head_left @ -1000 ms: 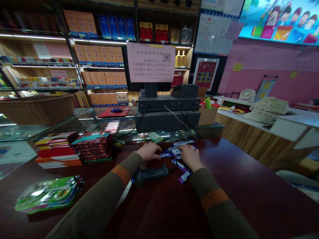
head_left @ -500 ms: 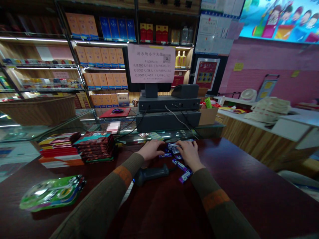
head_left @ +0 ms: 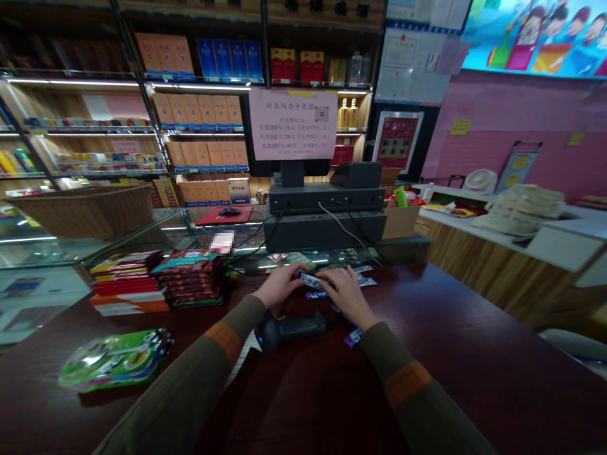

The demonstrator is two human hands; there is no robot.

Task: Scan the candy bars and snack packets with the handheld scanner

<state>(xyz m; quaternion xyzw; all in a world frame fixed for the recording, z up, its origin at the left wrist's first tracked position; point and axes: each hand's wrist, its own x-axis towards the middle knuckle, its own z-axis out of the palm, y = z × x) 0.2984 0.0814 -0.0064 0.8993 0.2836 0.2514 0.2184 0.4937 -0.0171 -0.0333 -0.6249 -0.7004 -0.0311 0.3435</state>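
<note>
My left hand (head_left: 281, 287) is closed at the left end of a small blue-and-white stick pack (head_left: 311, 280), perhaps gum or candy. At the pack's other end, the fingers of my right hand (head_left: 349, 296) are closed on it too. Under and beside the hands lie several like packs: a purple one (head_left: 316, 295) below the held pack, a blue-and-white one (head_left: 367, 282) beyond my right hand, and another purple one (head_left: 353, 338) by the right wrist. My right hand partly covers some of them. A dark handheld barcode scanner (head_left: 289, 330) rests on the table just nearer than the hands.
Stacks of red packets (head_left: 126, 284) and brown packets (head_left: 192, 278) stand at left on the dark table (head_left: 465, 335). A green blister pack (head_left: 116, 360) lies nearer. Behind are a cash register (head_left: 325, 230), trailing cables and a wicker basket (head_left: 85, 212).
Both hands, earlier lower over the pile of packs, now hold one pack between them. Some packs lie farther right than before. The view has shifted slightly.
</note>
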